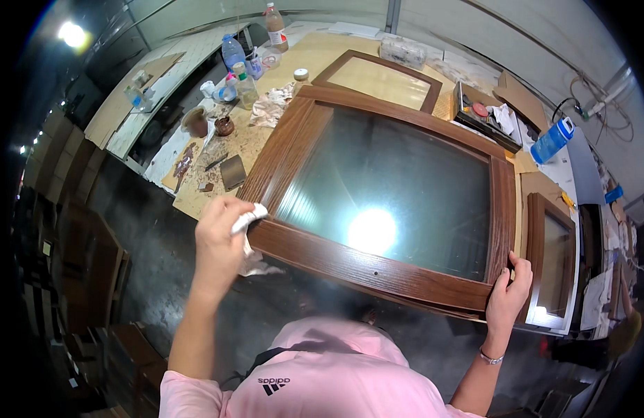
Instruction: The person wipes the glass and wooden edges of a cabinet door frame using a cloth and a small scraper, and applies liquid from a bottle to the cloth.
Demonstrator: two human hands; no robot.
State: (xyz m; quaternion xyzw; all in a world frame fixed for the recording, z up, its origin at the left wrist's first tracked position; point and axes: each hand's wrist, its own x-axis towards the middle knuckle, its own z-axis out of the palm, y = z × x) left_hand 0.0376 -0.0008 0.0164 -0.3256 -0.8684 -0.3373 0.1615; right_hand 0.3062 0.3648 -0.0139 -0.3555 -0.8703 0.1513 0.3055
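A brown wooden cabinet door (433, 287) with a glass panel (398, 174) lies tilted across the workbench, its near edge toward me. A bright lamp reflects in the glass. At the door's near left corner, my left hand (221, 226) is closed on a white cloth (247, 219), which touches the frame and hangs below the edge. My right hand (510, 285) grips the near right corner of the door, thumb on top; its other fingers are partly hidden around the side.
Bottles (233, 52), a jar (301, 78), stained rags (272, 106) and a scraper-like plate (232, 172) lie on the bench's left side. Behind the door are another frame (378, 76) and a tool box (482, 115). A smaller glazed door (550, 251) stands at right, near a blue spray bottle (552, 141).
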